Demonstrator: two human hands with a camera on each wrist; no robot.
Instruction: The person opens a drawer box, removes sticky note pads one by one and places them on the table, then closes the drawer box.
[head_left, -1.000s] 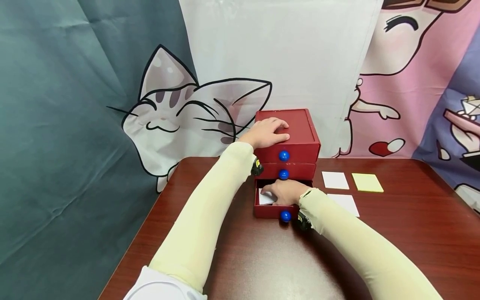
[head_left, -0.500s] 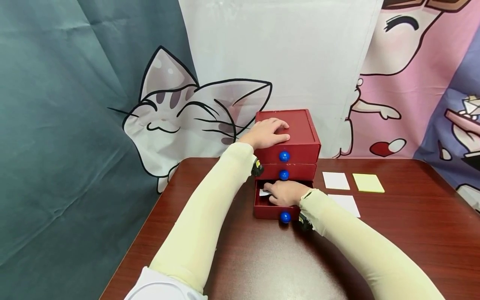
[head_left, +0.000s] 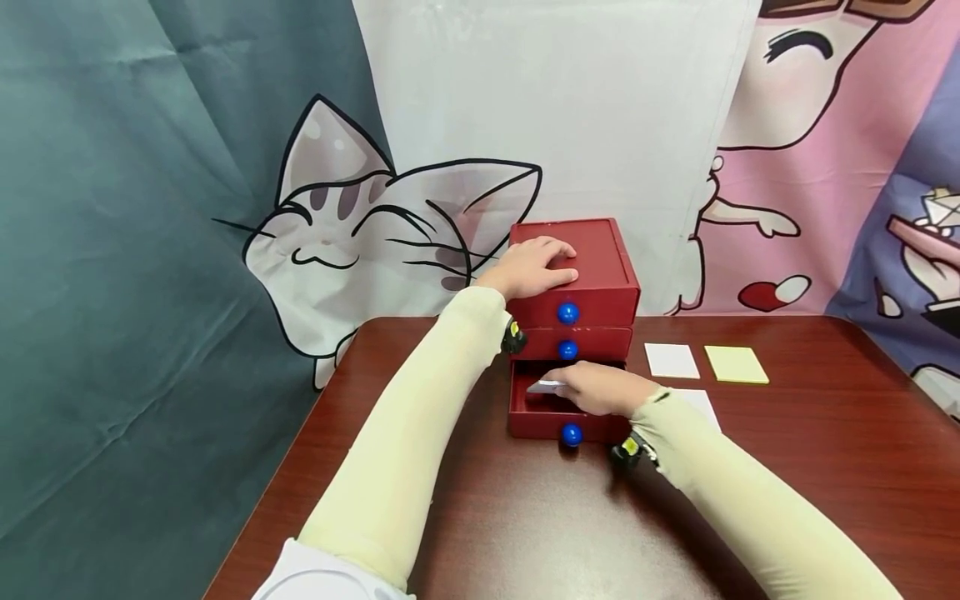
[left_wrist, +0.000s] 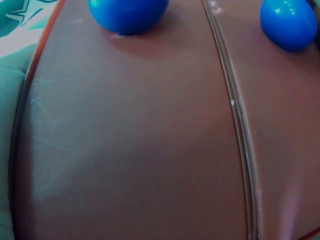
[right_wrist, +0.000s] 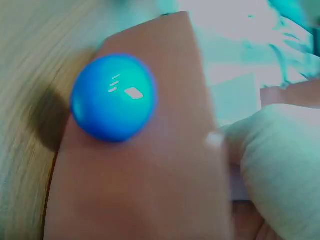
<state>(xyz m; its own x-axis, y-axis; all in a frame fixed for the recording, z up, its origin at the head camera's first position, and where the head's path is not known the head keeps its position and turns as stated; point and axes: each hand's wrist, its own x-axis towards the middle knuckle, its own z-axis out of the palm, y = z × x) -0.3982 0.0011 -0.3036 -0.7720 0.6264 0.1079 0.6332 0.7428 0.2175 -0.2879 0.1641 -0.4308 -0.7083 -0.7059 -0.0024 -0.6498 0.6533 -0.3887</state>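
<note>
A red cabinet (head_left: 603,258) with blue knobs stands at the back of the table; its bottom drawer (head_left: 534,426) is pulled out. On the cabinet's top rests my left hand (head_left: 528,268), fingers spread to the right. Over the drawer my right hand (head_left: 602,388) pinches a white sticky-note pad (head_left: 545,387), held tilted so that it looks thin. In the right wrist view, the pad (right_wrist: 239,97) shows past the drawer front and its blue knob (right_wrist: 114,97). Only the cabinet's front and knobs appear in the left wrist view, without the hand.
Right of the cabinet lie a white pad (head_left: 671,361) and a yellow pad (head_left: 737,365). Another white pad (head_left: 697,404) is partly covered by my right sleeve. A cloth with cartoon drawings (head_left: 465,92) hangs behind the brown table (head_left: 517,517).
The white pad lay flat in the drawer; my right hand has taken hold of it, tilted it up and shifted right and slightly up. My left hand has stayed in place.
</note>
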